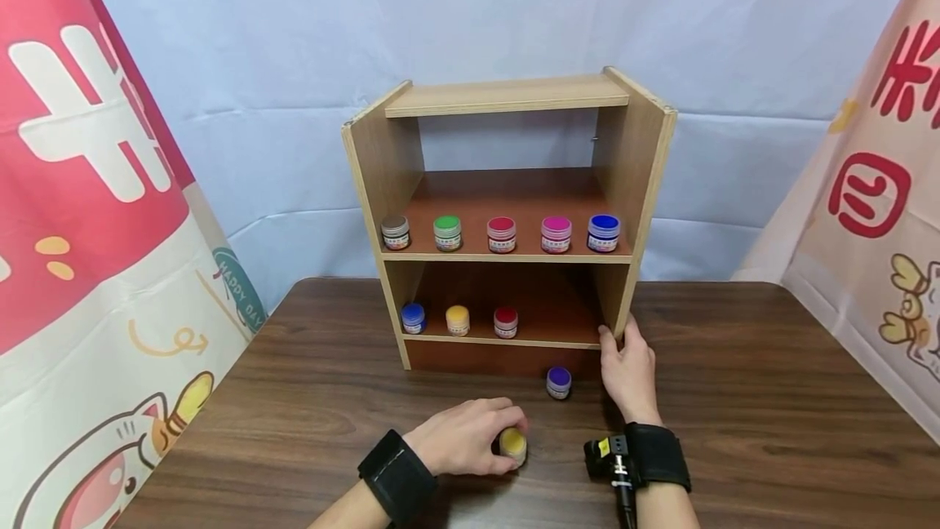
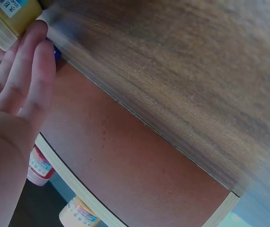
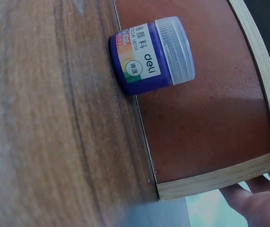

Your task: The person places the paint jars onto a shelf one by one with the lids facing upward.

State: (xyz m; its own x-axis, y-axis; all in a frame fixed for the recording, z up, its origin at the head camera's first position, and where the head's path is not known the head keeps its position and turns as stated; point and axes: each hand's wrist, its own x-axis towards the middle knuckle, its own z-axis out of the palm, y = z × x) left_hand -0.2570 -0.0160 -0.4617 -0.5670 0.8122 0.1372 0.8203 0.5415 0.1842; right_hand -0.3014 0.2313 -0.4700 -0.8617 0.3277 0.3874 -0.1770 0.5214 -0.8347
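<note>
On the counter (image 1: 734, 398), just in front of the shelf unit (image 1: 507, 219), left hand (image 1: 463, 437) had its grip curled round a yellow paint jar (image 1: 513, 444). Purple jar (image 1: 559, 382) stood close by, near the unit's base. Right hand (image 1: 629, 370) touched the unit's lower right corner, fingers fairly straight, pinching nothing. More jars sat on both shelves.

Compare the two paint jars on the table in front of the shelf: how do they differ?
The yellow jar sits nearer the person, gripped by the left hand; the purple jar stands free, close to the shelf unit, beside the right hand, which touches the shelf unit's front corner. Both are small, upright and on the table.
</note>
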